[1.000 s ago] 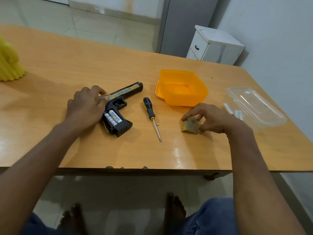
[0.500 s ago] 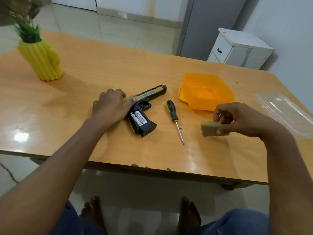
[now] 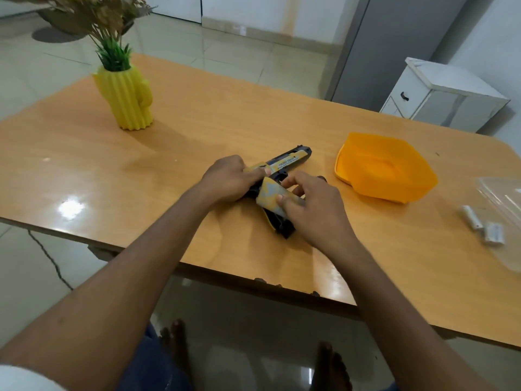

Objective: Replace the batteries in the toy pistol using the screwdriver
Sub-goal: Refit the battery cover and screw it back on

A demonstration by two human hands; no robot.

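Near the middle of the desk (image 3: 197, 128), a little toward its front edge, lies the toy pistol (image 3: 290, 159) on its side, barrel pointing to the far right, grip toward the front edge; left hand (image 3: 225, 180) rests on the rear of the slide, fingers curled over it, thumb pressed along the yellow side; right hand (image 3: 313, 204) holds the yellow-and-grey battery cover (image 3: 272, 200) over the grip, thumb on the cover's top face, the other fingers loosely bent and slightly spread beyond it; cover sits tilted, its near end touching the grip, whether it is seated cannot be told; black base of the grip shows below the right hand; screwdriver almost wholly hidden behind the right hand, only a dark tip of the handle (image 3: 322, 179) visible just beside the knuckles; orange container (image 3: 386, 170) stands to the right of the pistol, apart from it, toward the far right corner; two white batteries (image 3: 482, 224) lie near the right edge, just beside a clear plastic lid (image 3: 504, 198); yellow cactus-shaped vase (image 3: 127, 100) with greenery stands near the far left corner; bare feet and blue trousers visible below the front edge.
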